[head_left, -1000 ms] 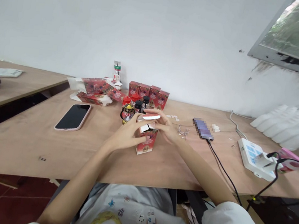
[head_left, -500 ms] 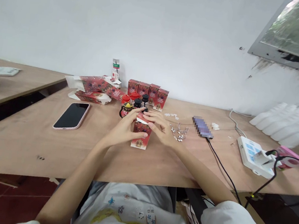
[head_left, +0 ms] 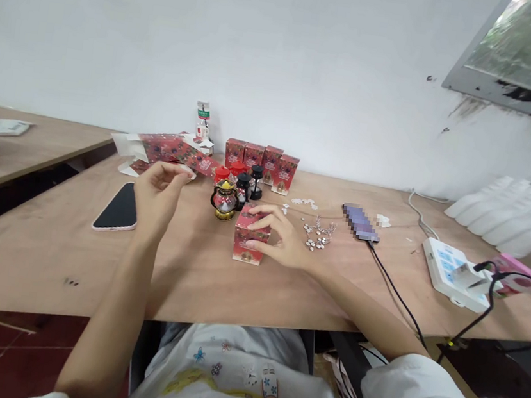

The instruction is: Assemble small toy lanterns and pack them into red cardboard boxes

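A red printed carton (head_left: 248,254) stands upright on the table in front of me, its top closed. My right hand (head_left: 284,240) grips it from the right, fingers over the top and thumb across the front. Raised to the left, my left hand (head_left: 157,195) has curled fingers, thumb and index finger close together by a small white edge. Whether that edge is in the fingers or belongs to the cartons behind cannot be made out. Beyond the carton stand small lanterns: a black and gold one (head_left: 224,200), black ones (head_left: 256,182) and red ones (head_left: 222,174).
Unfolded red cartons (head_left: 170,147) lie at back left, near a tube (head_left: 202,120). Several closed cartons (head_left: 254,157) line the wall. A phone (head_left: 119,207) lies left; button cells with wires (head_left: 319,235), a cabled phone (head_left: 362,224) and a power strip (head_left: 452,273) lie right.
The carton's raised lid is now down. My left hand has let go of it and moved left toward the unfolded cartons. My right hand stays on the carton.
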The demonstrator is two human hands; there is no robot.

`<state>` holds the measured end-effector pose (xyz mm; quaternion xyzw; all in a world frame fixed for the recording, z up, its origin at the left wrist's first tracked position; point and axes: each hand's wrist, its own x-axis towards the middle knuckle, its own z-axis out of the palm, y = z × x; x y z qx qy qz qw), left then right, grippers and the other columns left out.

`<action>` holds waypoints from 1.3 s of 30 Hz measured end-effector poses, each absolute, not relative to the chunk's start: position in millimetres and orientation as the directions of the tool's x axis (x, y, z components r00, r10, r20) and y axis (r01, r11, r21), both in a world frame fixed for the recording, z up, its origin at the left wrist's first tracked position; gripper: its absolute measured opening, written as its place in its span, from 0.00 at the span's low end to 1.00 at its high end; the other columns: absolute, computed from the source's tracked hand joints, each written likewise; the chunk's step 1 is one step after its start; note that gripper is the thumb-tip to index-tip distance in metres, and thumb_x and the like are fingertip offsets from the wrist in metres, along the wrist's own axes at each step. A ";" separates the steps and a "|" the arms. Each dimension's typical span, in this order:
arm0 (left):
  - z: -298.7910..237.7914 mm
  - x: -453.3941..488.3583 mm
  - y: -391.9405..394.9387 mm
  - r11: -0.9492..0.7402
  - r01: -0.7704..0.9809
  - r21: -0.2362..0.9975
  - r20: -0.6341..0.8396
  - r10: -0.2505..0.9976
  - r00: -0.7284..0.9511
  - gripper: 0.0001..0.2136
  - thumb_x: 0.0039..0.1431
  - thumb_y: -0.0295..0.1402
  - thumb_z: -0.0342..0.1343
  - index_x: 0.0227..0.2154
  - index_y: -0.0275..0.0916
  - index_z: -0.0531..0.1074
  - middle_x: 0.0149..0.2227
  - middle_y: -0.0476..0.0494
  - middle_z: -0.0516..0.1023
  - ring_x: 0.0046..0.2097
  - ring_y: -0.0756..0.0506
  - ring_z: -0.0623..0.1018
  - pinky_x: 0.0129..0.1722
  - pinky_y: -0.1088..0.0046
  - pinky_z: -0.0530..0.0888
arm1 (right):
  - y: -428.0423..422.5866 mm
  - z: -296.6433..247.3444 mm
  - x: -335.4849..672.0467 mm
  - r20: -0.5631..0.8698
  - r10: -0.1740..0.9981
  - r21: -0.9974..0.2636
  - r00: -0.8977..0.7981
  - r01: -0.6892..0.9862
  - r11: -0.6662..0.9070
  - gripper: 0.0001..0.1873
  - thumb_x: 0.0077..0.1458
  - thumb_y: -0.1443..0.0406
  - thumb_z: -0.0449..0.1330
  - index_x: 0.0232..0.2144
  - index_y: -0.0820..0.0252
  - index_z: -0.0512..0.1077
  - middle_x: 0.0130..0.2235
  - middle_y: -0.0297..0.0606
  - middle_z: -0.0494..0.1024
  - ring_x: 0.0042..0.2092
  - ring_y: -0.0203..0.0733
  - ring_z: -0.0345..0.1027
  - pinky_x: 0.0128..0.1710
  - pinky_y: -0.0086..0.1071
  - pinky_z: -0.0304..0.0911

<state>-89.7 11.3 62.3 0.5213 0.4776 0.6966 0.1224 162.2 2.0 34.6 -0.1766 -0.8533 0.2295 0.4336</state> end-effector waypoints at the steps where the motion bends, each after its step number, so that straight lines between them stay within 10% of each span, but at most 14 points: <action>1: 61.0 -91.5 12.6 -0.485 0.378 0.789 0.612 0.678 -0.408 0.04 0.49 0.33 0.57 0.27 0.39 0.71 0.31 0.48 0.77 0.35 0.47 0.76 0.38 0.69 0.73 | 6.6 39.7 168.4 0.658 0.524 -0.549 -0.541 0.132 0.825 0.10 0.53 0.59 0.64 0.38 0.49 0.70 0.54 0.39 0.64 0.59 0.46 0.59 0.60 0.46 0.55; 13: 34.8 -77.2 17.4 -0.147 0.882 0.448 0.428 0.901 -0.068 0.18 0.49 0.41 0.54 0.40 0.35 0.65 0.45 0.30 0.74 0.52 0.31 0.72 0.49 0.52 0.69 | 193.6 63.5 261.0 0.614 0.787 -0.634 -0.062 0.556 0.538 0.47 0.45 0.67 0.63 0.62 0.49 0.43 0.57 0.45 0.59 0.54 0.50 0.62 0.51 0.45 0.66; 23: 12.7 -71.7 36.0 -0.185 0.761 0.622 0.432 0.892 -0.136 0.24 0.45 0.43 0.61 0.42 0.35 0.64 0.46 0.32 0.73 0.51 0.33 0.73 0.50 0.54 0.70 | 233.0 28.9 250.0 0.561 0.815 -0.511 -0.143 0.715 0.477 0.26 0.48 0.68 0.60 0.51 0.60 0.63 0.53 0.48 0.57 0.60 0.48 0.54 0.63 0.43 0.51; 30: -24.7 -60.7 65.1 -0.182 0.410 0.893 0.311 0.911 -0.272 0.33 0.37 0.34 0.67 0.48 0.35 0.60 0.50 0.32 0.72 0.48 0.39 0.77 0.47 0.60 0.74 | 231.9 10.0 236.1 0.631 0.766 -0.451 -0.119 0.748 0.487 0.47 0.38 0.50 0.70 0.55 0.59 0.56 0.64 0.54 0.31 0.66 0.56 0.43 0.65 0.46 0.47; 39: -26.9 -56.4 55.5 -0.206 0.492 0.846 0.410 0.842 -0.351 0.22 0.41 0.38 0.63 0.38 0.37 0.61 0.36 0.44 0.74 0.39 0.43 0.77 0.39 0.65 0.75 | 210.1 19.9 241.0 0.709 0.698 -0.343 -0.095 0.819 0.460 0.43 0.51 0.50 0.61 0.62 0.56 0.48 0.67 0.52 0.33 0.68 0.59 0.31 0.63 0.59 0.41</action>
